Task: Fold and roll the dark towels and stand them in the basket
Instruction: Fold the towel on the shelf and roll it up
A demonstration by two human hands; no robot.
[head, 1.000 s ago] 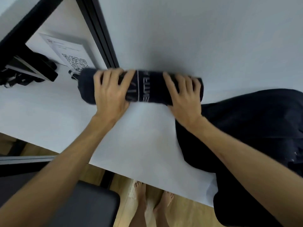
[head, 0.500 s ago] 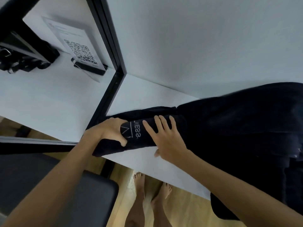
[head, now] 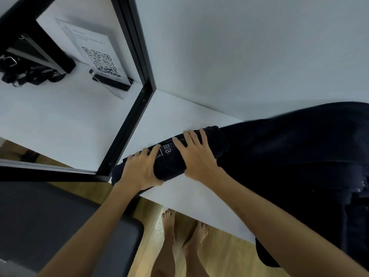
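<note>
A dark towel roll (head: pixel 169 156) with pale lettering lies slanted on the white table (head: pixel 179 110), near the front edge. My left hand (head: pixel 139 169) grips its left end, fingers curled over the top. My right hand (head: pixel 196 156) presses on the roll's right part with spread, fairly straight fingers. The roll's right end touches a heap of dark towels (head: pixel 299 156) that covers the table's right side and hangs over its front edge. No basket is in view.
A black frame post (head: pixel 129 124) runs just left of the roll. Beyond it stand a QR-code sign (head: pixel 99 60) and black gear (head: pixel 22 70). A dark chair seat (head: pixel 50 226) and my bare feet (head: pixel 179 236) are below the table edge.
The roll came from the back of the table toward the front edge, up against the towel heap. My left hand went from lying flat on it to gripping its end.
</note>
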